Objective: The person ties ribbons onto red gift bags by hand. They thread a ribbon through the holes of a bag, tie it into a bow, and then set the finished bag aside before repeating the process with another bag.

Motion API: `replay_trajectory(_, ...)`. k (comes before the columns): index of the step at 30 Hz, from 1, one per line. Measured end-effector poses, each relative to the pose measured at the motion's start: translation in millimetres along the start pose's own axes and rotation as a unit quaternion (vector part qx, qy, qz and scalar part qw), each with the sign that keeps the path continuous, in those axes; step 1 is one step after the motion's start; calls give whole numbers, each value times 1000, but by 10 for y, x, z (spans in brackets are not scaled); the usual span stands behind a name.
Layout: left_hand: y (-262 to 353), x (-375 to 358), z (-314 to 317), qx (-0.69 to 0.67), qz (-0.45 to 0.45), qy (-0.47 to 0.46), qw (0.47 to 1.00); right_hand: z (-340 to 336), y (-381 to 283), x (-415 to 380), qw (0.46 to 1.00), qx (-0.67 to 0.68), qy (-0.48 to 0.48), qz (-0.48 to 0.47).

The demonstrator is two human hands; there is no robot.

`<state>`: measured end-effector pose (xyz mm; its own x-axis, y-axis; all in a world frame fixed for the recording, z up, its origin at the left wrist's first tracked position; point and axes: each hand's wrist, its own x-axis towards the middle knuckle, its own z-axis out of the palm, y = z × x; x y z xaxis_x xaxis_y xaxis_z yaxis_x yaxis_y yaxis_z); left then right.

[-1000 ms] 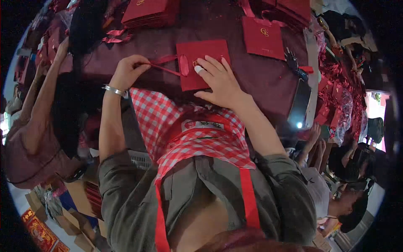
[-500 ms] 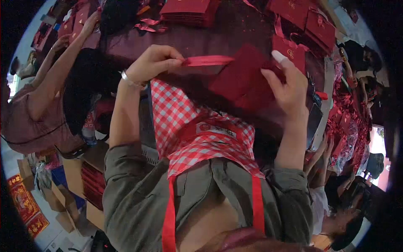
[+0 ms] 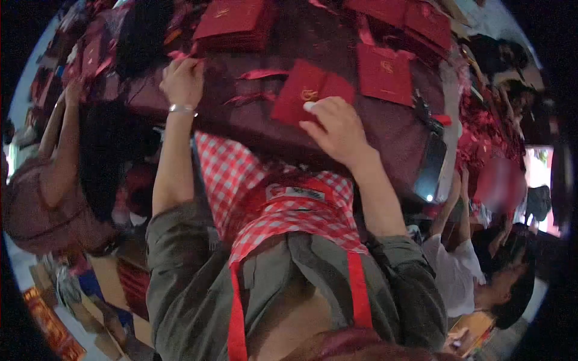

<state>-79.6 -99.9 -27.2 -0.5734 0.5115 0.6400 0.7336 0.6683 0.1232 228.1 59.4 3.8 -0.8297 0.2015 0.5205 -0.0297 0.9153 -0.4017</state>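
A red folder [image 3: 293, 99] with a gold emblem lies tilted on the dark red tablecloth in front of me. Two ribbon tails [image 3: 265, 74] stick out from its left side. My right hand [image 3: 338, 129] rests over the folder's lower right part, fingers stretched and thumb apart, a white cover on one fingertip. Farther left, my left hand [image 3: 182, 84], with a bracelet at the wrist, has its fingers pinched together. Red ribbon [image 3: 177, 55] shows at its fingertips, beside a stack of red folders [image 3: 232, 27].
Another red folder [image 3: 385, 75] lies to the right, with more stacked folders [image 3: 427, 27] behind it. A phone [image 3: 431, 161] sits near the right table edge. A co-worker's arm [image 3: 67, 129] is at the left; other people work at the right beside red material [image 3: 490, 120].
The folder now lies flat with its emblem showing. My left hand has let go of its ribbon and moved left to other ribbon. My right hand has come down onto the folder.
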Motion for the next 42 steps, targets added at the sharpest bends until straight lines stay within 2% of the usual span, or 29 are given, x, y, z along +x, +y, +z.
replay_trajectory(1, 83, 3, -65, -69, 30, 47, 996, 4, -44, 3, 1000, 13, 14, 5)
replay_trajectory(2, 314, -11, -298, -173, 57, 55, 982, -72, -165, 45, 999, 15, -11, 31)
replay_trajectory(3, 524, -61, -437, -258, 27, 19, 966, -2, -155, 49, 998, 46, 36, -8)
replay_trajectory(4, 779, -160, -622, -378, -15, -53, 924, 82, -168, 40, 994, 87, 59, 2)
replay_trajectory(5, 987, -225, -719, -400, 47, -75, 912, 53, -240, 100, 994, 101, 40, 13)
replay_trajectory(7, 1217, -395, -808, -409, 155, -123, 891, 150, -266, 110, 984, 157, 65, 43)
replay_trajectory(9, 1356, -546, -792, -477, 165, -181, 844, 181, -319, 83, 964, 223, 117, 91)
replay_trajectory(11, 1460, -613, -828, -444, 175, -206, 854, 152, -355, 53, 956, 234, 147, 98)
replay_trajectory(12, 1496, -640, -841, -497, 123, -248, 822, 188, -356, 34, 944, 249, 181, 122)
replay_trajectory(13, 1548, -643, -843, -500, 126, -249, 820, 214, -356, 6, 930, 263, 214, 145)
replay_trajectory(15, 1641, -622, -877, -524, 145, -209, 813, 171, -382, 8, 929, 248, 242, 131)
replay_trajectory(17, 1694, -726, -814, -531, 133, -210, 810, 22, -501, 79, 858, 382, 264, 221)
replay_trajectory(18, 1730, -754, -810, -538, 120, -209, 808, 2, -496, 108, 826, 440, 280, 214)
replay_trajectory(19, 1751, -793, -857, -545, 80, -238, 800, -58, -488, 115, 838, 414, 287, 210)
replay_trajectory(20, 1776, -783, -889, -544, 80, -238, 801, -133, -486, 135, 849, 388, 295, 206)
replay_trajectory(22, 1812, -763, -922, -516, 89, -247, 816, -150, -443, 160, 810, 449, 323, 195)
replay_trajectory(23, 1823, -759, -912, -488, 130, -227, 833, -183, -437, 180, 785, 475, 339, 206)
replay_trajectory(24, 1846, -791, -935, -485, 122, -233, 834, -205, -381, 219, 788, 444, 379, 195)
replay_trajectory(27, 1851, -870, -927, -483, 128, -231, 835, -418, -260, 292, 805, 386, 412, 183)
replay_trajectory(30, 1946, -887, -984, -510, 99, -238, 821, -480, -213, 278, 774, 437, 424, 173)
replay_trajectory(33, 1988, -980, -906, -517, 92, -244, 815, -570, -229, 237, 765, 439, 417, 220)
replay_trajectory(37, 2013, -978, -909, -513, 135, -257, 808, -533, -153, 152, 791, 413, 390, 229)
replay_trajectory(38, 1997, -955, -910, -509, 130, -256, 811, -502, -90, 137, 852, 324, 344, 223)
replay_trajectory(40, 1932, -793, -955, -499, 159, -238, 818, -468, 10, 166, 943, 124, 251, 179)
replay_trajectory(41, 1853, -758, -904, -487, 133, -194, 841, -444, 60, 159, 960, 84, 194, 186)
replay_trajectory(42, 1791, -677, -881, -510, 83, -194, 834, -408, 100, 147, 972, 44, 136, 188)
